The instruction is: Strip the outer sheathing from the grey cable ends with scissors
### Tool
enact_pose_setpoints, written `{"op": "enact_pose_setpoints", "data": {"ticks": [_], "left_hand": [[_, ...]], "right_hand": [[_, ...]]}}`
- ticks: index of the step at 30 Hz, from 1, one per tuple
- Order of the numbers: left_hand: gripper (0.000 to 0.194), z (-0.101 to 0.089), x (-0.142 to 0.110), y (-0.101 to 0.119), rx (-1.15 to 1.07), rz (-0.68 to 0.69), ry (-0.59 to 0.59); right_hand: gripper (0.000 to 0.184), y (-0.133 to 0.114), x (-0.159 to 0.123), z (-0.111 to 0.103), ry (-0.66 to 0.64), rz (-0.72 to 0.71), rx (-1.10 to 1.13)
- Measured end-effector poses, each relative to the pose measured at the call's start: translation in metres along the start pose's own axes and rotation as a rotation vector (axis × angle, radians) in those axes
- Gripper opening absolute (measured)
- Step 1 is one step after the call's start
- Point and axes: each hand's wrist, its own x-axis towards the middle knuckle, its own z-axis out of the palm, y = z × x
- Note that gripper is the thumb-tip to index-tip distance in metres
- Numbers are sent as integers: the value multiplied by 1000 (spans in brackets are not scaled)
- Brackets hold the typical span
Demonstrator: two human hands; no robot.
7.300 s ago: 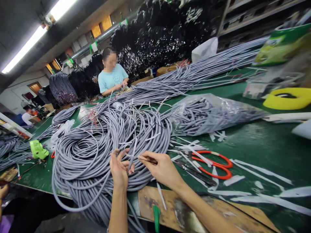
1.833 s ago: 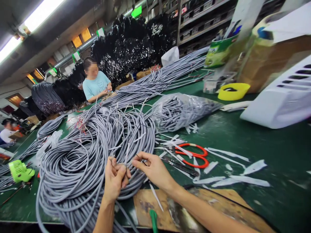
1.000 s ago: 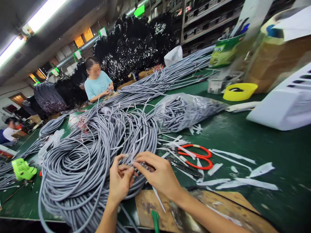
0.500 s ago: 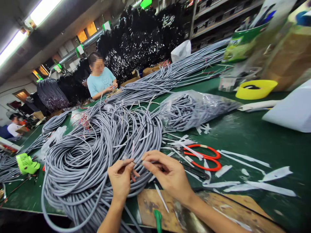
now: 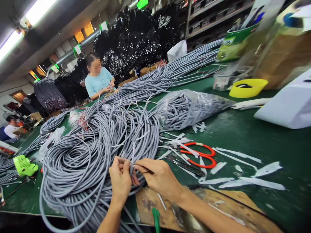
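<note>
Here, the left hand (image 5: 120,178) pinches a gray cable (image 5: 131,169), and the right hand (image 5: 157,176) pinches a thin dark thing (image 5: 147,171) just beside it. The cable is near a big pile of loops (image 5: 80,181).

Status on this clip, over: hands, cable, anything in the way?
Left hand: holding a grey cable. Right hand: pinching a thin dark item beside it. Coiled cables crowd close; scissors lie apart, to the right.
</note>
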Motion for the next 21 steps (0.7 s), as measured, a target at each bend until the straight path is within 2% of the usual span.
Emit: {"op": "enact_pose_setpoints", "data": {"ticks": [5,11,12,14,17,19,21], "left_hand": [[35,-7,6,2,-104,1,145],[36,-17,10,6,-279,-14,203],[37,-19,11,8,-315,-15,176],[43,-23,13,12,-385,-37,14],[72,-28,17,18,-405,-101,-276],[85,-31,18,23,-369,-119,-323],[78,-32,18,28,-326,-115,-314]], "right_hand": [[23,-5,3,-7,10,21,53],[20,-10,7,-9,-33,102,197],[21,-10,8,-9,-43,115,223],[23,-10,10,-10,-56,130,258],[30,-9,14,-13,-51,145,267],[34,-9,16,-16,-24,175,266],[35,-8,17,-18,7,212,274]]}}
